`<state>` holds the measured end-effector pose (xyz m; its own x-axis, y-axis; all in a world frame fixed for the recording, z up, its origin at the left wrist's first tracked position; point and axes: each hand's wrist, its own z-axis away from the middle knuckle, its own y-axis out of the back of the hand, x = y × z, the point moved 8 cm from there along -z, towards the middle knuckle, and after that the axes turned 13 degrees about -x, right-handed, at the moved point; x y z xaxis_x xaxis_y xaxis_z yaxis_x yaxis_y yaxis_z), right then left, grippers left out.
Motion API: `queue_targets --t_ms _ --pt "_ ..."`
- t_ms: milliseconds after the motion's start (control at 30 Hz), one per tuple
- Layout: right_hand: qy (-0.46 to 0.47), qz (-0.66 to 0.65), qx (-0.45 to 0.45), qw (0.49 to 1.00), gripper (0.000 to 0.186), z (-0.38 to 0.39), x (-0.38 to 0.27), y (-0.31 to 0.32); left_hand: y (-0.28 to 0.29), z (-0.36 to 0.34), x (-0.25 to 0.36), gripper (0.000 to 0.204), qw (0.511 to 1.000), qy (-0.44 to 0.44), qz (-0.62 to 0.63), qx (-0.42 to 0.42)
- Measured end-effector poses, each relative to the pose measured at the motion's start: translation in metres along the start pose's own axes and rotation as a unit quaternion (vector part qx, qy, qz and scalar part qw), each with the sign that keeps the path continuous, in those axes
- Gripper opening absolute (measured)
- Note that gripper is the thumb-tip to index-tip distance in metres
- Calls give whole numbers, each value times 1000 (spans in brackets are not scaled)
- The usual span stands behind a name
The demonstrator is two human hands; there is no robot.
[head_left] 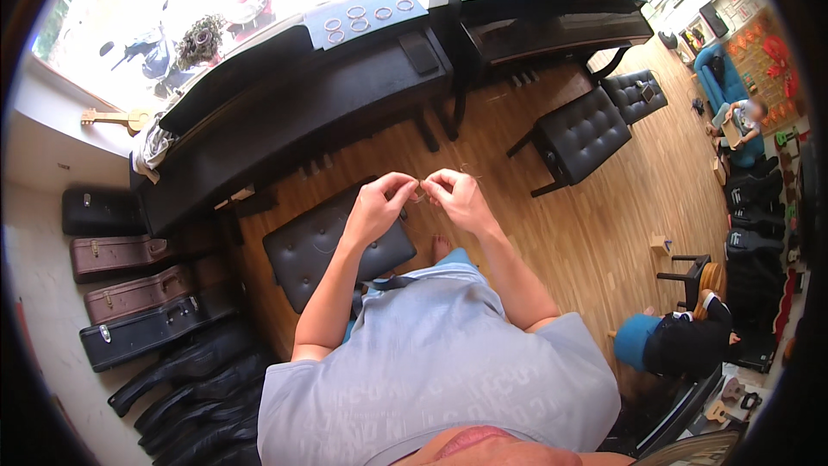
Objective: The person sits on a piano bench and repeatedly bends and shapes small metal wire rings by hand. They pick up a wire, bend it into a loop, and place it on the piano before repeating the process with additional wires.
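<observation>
One black tufted bench (302,246) sits low beneath the arms. Above and beside its right end, the left hand (379,206) and right hand (460,201) nearly meet, each closed to a pinch on a thin strand (420,195). Between the fingertips it runs roughly left to right; a wisp curls beyond the right hand, its end too fine to trace.
</observation>
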<state>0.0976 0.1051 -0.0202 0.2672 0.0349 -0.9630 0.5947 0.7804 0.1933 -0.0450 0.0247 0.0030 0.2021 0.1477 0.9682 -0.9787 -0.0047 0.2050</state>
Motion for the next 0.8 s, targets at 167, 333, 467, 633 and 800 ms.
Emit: queue_targets --t_ms 167,333,467,633,800 --pt "6 -95 18 995 21 -4 -11 0 7 -6 -15 19 994 11 110 28" --pt "165 -59 138 975 19 12 -38 5 18 -11 -38 20 984 23 152 95" --pt "37 -202 -157 966 31 32 -35 -28 26 -11 -47 21 968 27 213 130" --pt "-186 -130 -281 933 61 35 43 -59 26 -15 -48 21 946 28 302 118" --pt "-95 -330 -192 919 58 22 64 -58 18 -19 -51 24 941 17 320 107"
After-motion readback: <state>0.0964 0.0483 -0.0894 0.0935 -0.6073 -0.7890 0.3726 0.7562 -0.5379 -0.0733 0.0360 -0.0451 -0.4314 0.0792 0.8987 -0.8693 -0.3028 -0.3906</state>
